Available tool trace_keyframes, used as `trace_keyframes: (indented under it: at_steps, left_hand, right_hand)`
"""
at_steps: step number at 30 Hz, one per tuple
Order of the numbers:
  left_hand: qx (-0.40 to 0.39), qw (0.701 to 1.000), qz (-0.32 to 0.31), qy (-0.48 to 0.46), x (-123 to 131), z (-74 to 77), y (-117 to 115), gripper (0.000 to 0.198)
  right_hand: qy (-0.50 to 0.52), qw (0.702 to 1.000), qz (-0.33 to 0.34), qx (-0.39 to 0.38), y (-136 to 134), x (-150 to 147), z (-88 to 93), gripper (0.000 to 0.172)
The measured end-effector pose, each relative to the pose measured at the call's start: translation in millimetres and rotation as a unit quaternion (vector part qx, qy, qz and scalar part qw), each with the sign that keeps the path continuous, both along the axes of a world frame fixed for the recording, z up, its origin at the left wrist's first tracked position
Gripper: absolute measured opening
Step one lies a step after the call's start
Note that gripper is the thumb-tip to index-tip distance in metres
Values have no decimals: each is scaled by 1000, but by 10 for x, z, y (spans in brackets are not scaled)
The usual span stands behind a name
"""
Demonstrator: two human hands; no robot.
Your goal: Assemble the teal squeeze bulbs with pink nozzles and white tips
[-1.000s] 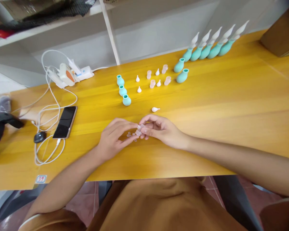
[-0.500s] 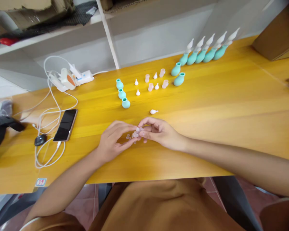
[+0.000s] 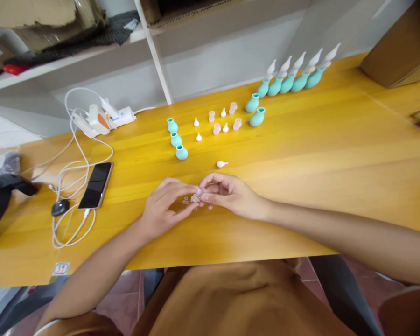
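Near the front of the table, my left hand (image 3: 163, 203) and my right hand (image 3: 231, 193) meet at a small clear plastic piece (image 3: 198, 194). My left thumb and fingertips close on its left side, while my right thumb and fingers pinch its right side. Its exact kind is too small to make out. Tiny clear rings (image 3: 185, 200) lie on the wood beside the left fingertips. Just beyond my hands a white pear-shaped nozzle (image 3: 221, 164) rests on its side.
Teal bulbs (image 3: 181, 152) stand at left centre, with small white tips (image 3: 199, 137) and pinkish clear cups (image 3: 216, 129) to their right. Several teal bulbs with white nozzles (image 3: 297, 83) line the back. A phone (image 3: 96, 185), cables and a power strip (image 3: 124, 116) occupy the left; a cardboard box (image 3: 399, 51) stands right.
The view has shifted slightly. Both hands keep hold of the clear piece, which appears turned a little between the fingers. Nothing on the table has visibly moved.
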State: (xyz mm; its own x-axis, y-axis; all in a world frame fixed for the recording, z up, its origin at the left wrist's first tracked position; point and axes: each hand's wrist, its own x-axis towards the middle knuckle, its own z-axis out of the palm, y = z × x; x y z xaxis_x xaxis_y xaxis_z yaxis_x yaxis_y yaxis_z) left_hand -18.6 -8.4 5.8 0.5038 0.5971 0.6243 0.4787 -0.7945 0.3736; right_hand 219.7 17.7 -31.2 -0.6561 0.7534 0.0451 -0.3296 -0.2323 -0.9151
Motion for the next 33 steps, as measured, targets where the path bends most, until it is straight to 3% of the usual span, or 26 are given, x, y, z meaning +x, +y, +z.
trace_keyframes:
  at_steps: [6, 9, 11, 13, 15, 18, 19, 21, 26, 33]
  left_hand:
    - [-60, 998, 24, -3, -6, -27, -39, 45]
    - [-109, 993, 29, -30, -14, -89, -62, 36]
    - [-140, 988, 24, -65, -23, -137, -62, 32]
    - [-172, 980, 25, -100, -33, -175, -50, 34]
    - [-190, 974, 29, -122, -41, -194, -34, 34]
    - [-191, 973, 32, -127, -49, -194, -17, 30]
    - [-190, 973, 33, -128, -50, -191, -15, 30]
    - [-190, 973, 33, -129, -49, -186, -16, 31]
    - [-208, 967, 32, -146, -40, -189, -22, 33]
    - [-232, 962, 33, -144, -41, -202, -33, 32]
  right_hand:
    - [-17, 1000, -16, 16, -40, -20, -4, 36]
    - [-25, 999, -21, 40, -62, -19, 12, 39]
    - [-38, 997, -12, 66, -26, 25, 62, 40]
    - [-76, 988, -31, 134, 79, 125, 137, 29]
    - [-153, 947, -101, 265, 247, 273, 203, 20]
    - [-299, 816, -188, 458, 537, 507, 206, 12]
    - [-341, 788, -186, 478, 620, 567, 177, 19]
    - [-399, 764, -157, 482, 743, 641, 94, 29]
    - [-403, 771, -118, 478, 811, 603, -31, 13]
    - [-234, 889, -75, 385, 383, 372, 209, 16]
